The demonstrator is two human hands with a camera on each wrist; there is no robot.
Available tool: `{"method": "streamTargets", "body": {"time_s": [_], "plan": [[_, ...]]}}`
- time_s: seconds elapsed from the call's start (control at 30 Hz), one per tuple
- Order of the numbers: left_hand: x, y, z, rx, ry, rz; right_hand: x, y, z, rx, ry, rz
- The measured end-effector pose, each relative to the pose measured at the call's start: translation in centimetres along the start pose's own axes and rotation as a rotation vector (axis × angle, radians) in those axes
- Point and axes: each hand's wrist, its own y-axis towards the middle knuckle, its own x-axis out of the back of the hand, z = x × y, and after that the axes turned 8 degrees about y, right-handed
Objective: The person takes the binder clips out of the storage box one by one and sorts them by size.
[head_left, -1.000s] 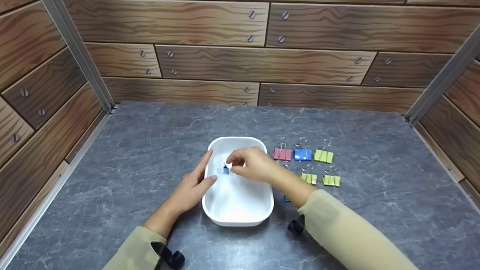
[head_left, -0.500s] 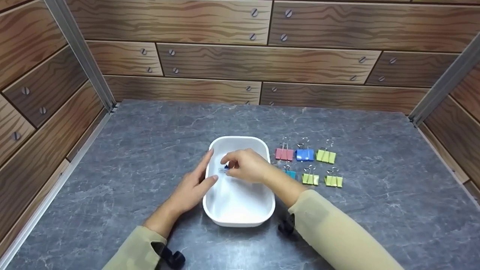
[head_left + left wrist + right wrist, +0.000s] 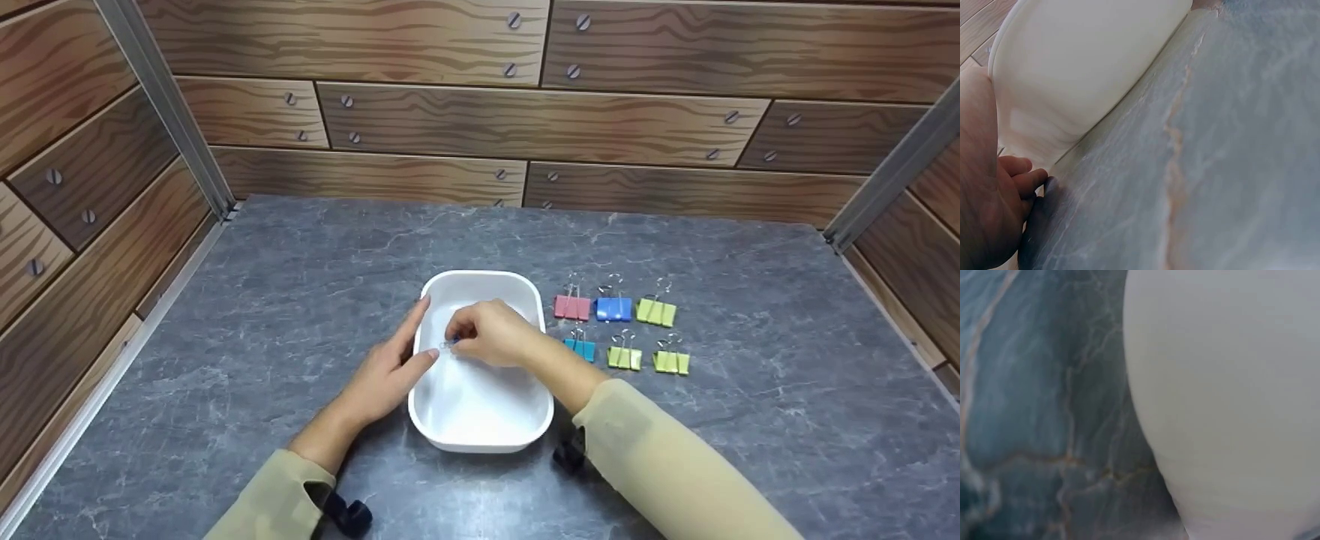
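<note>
A white plastic tub [image 3: 487, 416] stands in the middle of the table. My left hand [image 3: 379, 379] holds its left side, thumb and index finger at the rim; in the left wrist view, other fingers [image 3: 1027, 180] curl low by the outer wall. Inside the tub, my right hand [image 3: 491, 334] pinches a small blue binder clip [image 3: 455, 340] between thumb and fingers. Its wire handles point left, and most of its body is hidden by the fingertips. The right wrist view shows the tub's outer wall [image 3: 1230, 394] but no hand.
Right of the tub lie two rows of binder clips: red [image 3: 572, 307], blue [image 3: 613, 309] and yellow-green [image 3: 656, 312] behind; teal [image 3: 579, 349] and two yellow-green, one [image 3: 624, 358] beside the other [image 3: 671, 363], in front. Wood-patterned walls [image 3: 420, 124] enclose the grey marbled table [image 3: 300, 262].
My right hand has moved slightly left and down onto the small blue clip and now pinches it. The right forearm shifted, uncovering the teal clip. My left hand stays at the tub.
</note>
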Motion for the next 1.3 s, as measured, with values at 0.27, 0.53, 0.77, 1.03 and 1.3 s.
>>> {"method": "streamTargets", "body": {"time_s": [0.27, 0.53, 0.77, 1.03, 1.3], "plan": [[0.0, 0.0, 0.0, 0.011, 0.002, 0.004, 0.1, -0.1, 0.2, 0.004, 0.042, -0.021], [0.0, 0.1, 0.0, 0.01, 0.019, 0.002, 0.9, -0.8, 0.5, 0.067, 0.206, -0.135], [0.0, 0.1, 0.1, 0.008, 0.005, 0.007, 2.9, -2.4, 1.3, 0.092, 0.342, -0.192], [0.0, 0.0, 0.0, 0.035, 0.026, 0.006, 5.6, -6.0, 1.5, 0.072, 0.365, -0.219], [-0.1, 0.0, 0.1, 0.01, 0.011, -0.005, 7.9, -10.1, -0.5, 0.055, 0.366, -0.263]]}}
